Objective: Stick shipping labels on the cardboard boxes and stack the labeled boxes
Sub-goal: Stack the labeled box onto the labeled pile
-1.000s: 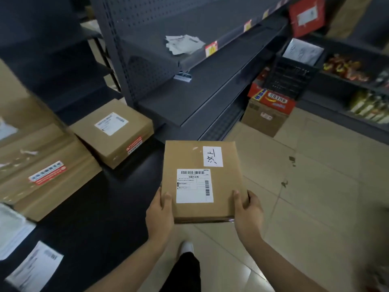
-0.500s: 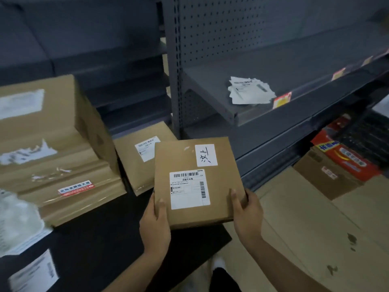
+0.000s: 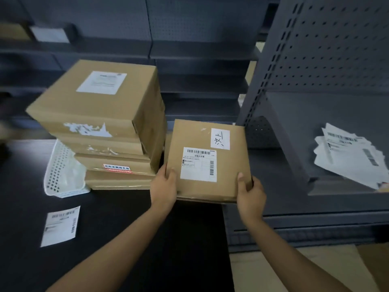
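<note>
both hands, left (image 3: pixel 164 186) and right (image 3: pixel 250 197), gripped the labeled box (image 3: pixel 207 161) by its near corners, thumbs on top. it was just right of the stack (image 3: pixel 109 127) on the black table (image 3: pixel 117 239).

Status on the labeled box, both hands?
Left hand, right hand grip labeled box. Box beside stack, not yet on it. Nothing in the way.
</note>
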Tool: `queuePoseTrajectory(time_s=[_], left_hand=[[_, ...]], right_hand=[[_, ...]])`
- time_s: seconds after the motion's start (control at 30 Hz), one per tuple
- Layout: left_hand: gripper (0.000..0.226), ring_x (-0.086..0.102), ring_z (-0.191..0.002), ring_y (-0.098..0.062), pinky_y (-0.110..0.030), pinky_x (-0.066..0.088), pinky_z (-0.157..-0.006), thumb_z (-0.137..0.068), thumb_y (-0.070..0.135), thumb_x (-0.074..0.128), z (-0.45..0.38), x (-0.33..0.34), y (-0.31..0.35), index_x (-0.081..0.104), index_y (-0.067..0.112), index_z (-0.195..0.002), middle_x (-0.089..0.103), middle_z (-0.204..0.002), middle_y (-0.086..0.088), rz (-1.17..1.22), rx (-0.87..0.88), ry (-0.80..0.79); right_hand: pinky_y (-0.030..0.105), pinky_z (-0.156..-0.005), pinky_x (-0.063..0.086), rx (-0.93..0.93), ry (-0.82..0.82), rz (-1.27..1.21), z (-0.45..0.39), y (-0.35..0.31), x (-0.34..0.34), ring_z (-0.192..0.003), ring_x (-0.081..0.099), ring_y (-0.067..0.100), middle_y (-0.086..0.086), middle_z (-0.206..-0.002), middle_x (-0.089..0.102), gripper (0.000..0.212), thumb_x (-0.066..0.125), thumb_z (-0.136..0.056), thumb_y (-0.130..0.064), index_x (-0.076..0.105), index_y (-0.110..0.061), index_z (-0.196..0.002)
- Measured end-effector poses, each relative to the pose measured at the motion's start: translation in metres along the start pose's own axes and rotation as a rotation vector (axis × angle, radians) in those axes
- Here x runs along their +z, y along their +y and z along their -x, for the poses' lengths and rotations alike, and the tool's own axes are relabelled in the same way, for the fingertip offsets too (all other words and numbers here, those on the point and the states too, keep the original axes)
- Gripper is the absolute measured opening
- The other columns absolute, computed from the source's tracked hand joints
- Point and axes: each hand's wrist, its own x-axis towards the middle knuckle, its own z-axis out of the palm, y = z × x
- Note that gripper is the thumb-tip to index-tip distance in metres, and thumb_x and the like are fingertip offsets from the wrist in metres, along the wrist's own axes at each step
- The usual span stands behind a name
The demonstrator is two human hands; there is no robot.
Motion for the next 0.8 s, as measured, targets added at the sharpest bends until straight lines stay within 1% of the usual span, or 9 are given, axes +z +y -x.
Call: queuePoseTrajectory(time_s=[0.07, 0.13, 0.2, 0.27, 0.4, 0.5, 0.63, 0.7, 0.8], left_hand=[[0.035, 0.052, -0.097, -0.014, -0.027, 0.038, -0.082, -0.1, 0.025, 0.035, -0.02, 0.001, 0.003, 0.055, 0.021, -0.129, 0.056, -0.106, 0.009, 0.007, -0.006, 0.004], [0.036, 0.052, -0.097, -0.014, -0.027, 0.038, -0.083, -0.101, 0.025, 0.034, -0.042, 0.002, -0.001, 0.054, 0.02, -0.131, 0.057, -0.107, 0.008, 0.004, -0.016, 0.011], [0.035, 0.054, -0.099, -0.015, -0.027, 0.039, -0.083, -0.102, 0.026, 0.033, -0.051, 0.004, -0.008, 0.055, 0.018, -0.129, 0.057, -0.106, 0.007, 0.001, -0.021, 0.001], [0.033, 0.055, -0.101, -0.016, -0.027, 0.04, -0.083, -0.103, 0.027, 0.033, -0.061, 0.007, -0.014, 0.055, 0.017, -0.126, 0.056, -0.105, 0.008, 0.001, -0.03, -0.022], [0.041, 0.053, -0.111, -0.015, -0.036, 0.046, -0.097, -0.103, 0.037, 0.034, -0.073, 0.011, -0.025, 0.048, 0.018, -0.135, 0.057, -0.121, 0.004, -0.029, -0.011, -0.054], [0.052, 0.046, -0.127, -0.023, -0.04, 0.038, -0.107, -0.102, 0.04, 0.034, -0.078, 0.012, -0.027, 0.035, 0.013, -0.146, 0.049, -0.138, -0.004, -0.072, -0.038, -0.037], [0.054, 0.041, -0.132, -0.024, -0.039, 0.033, -0.111, -0.102, 0.039, 0.035, -0.078, 0.011, -0.03, 0.033, 0.011, -0.147, 0.045, -0.144, -0.008, -0.096, -0.027, -0.016], [0.056, 0.037, -0.136, -0.024, -0.04, 0.03, -0.113, -0.101, 0.041, 0.034, -0.076, 0.009, -0.031, 0.03, 0.011, -0.148, 0.041, -0.148, -0.008, -0.097, -0.034, -0.023], [0.058, 0.032, -0.139, -0.023, -0.035, 0.026, -0.113, -0.101, 0.042, 0.034, -0.068, 0.003, -0.031, 0.026, 0.012, -0.15, 0.035, -0.152, -0.006, -0.098, -0.043, -0.045]], right_hand=[[0.033, -0.083, 0.047, 0.015, -0.03, 0.025, -0.018, -0.006, 0.019, -0.1, 0.057, 0.021, 0.003, -0.114, 0.06, 0.053, 0.051, -0.094, -0.05, 0.054, -0.009, -0.127], [0.038, -0.089, 0.05, 0.029, -0.055, 0.056, -0.034, -0.007, 0.038, -0.107, 0.059, 0.026, 0.009, -0.122, 0.062, 0.058, 0.05, -0.093, -0.053, 0.052, -0.009, -0.131], [0.04, -0.09, 0.05, 0.035, -0.074, 0.085, -0.041, -0.009, 0.048, -0.109, 0.059, 0.029, 0.013, -0.123, 0.062, 0.06, 0.049, -0.093, -0.053, 0.051, -0.008, -0.133], [0.037, -0.088, 0.05, 0.047, -0.088, 0.105, -0.049, -0.011, 0.057, -0.109, 0.059, 0.029, 0.014, -0.123, 0.062, 0.059, 0.049, -0.094, -0.05, 0.049, -0.008, -0.134], [0.035, -0.086, 0.049, 0.058, -0.105, 0.114, -0.055, -0.013, 0.065, -0.109, 0.059, 0.027, 0.011, -0.124, 0.061, 0.058, 0.049, -0.094, -0.05, 0.047, -0.009, -0.135], [0.035, -0.084, 0.05, 0.062, -0.114, 0.137, -0.057, -0.015, 0.068, -0.107, 0.059, 0.026, 0.009, -0.123, 0.061, 0.058, 0.048, -0.094, -0.052, 0.046, -0.011, -0.135], [0.04, -0.089, 0.05, 0.034, -0.121, 0.181, -0.057, -0.013, 0.07, -0.108, 0.059, 0.027, 0.01, -0.123, 0.061, 0.058, 0.045, -0.094, -0.054, 0.047, -0.012, -0.133], [0.043, -0.097, 0.046, -0.012, -0.117, 0.238, -0.055, -0.012, 0.069, -0.117, 0.053, 0.03, 0.014, -0.13, 0.057, 0.066, 0.039, -0.093, -0.058, 0.046, -0.009, -0.136], [0.046, -0.111, 0.029, -0.053, -0.065, 0.333, -0.047, -0.015, 0.066, -0.136, 0.032, 0.034, 0.017, -0.147, 0.039, 0.07, 0.035, -0.096, -0.054, 0.032, -0.006, -0.147]])
